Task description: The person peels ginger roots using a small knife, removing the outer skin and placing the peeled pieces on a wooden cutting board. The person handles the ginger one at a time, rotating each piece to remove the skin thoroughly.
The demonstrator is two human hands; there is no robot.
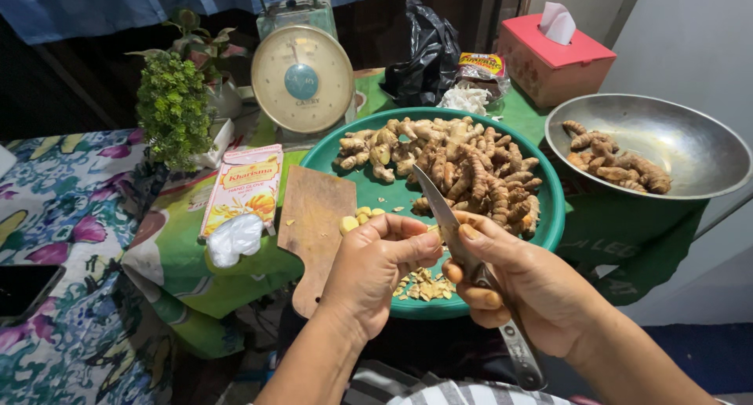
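Presently, item in hand: a small piece of root (430, 229), pale and mostly hidden, pinched between the thumb and fingertips of the left hand (375, 268), which is curled closed around it. Tool: a knife (451, 231) with a long steel blade and metal handle, gripped in the closed right hand (524, 283), thumb laid along the blade, edge set against the root where the two hands meet. Step, as judged: peeling or scraping skin from the piece; the next stroke would seem to call for a short, shallow draw of the blade with the root turned a little between the fingers, the thumb kept clear of the edge. Position: the root sits directly between both hands, touching the blade, above the near rim of the green tray (552, 217). On that tray: a heap of unpeeled roots (455, 166) at the far side, a few peeled yellow pieces (359, 217) near the left hand, and a scatter of peelings (423, 286) just below the hands. Adjacent: a wooden cutting board (314, 217) resting on the tray's left edge; a steel bowl (690, 138) with more roots, well to the right; a dial scale (302, 77) behind the tray.
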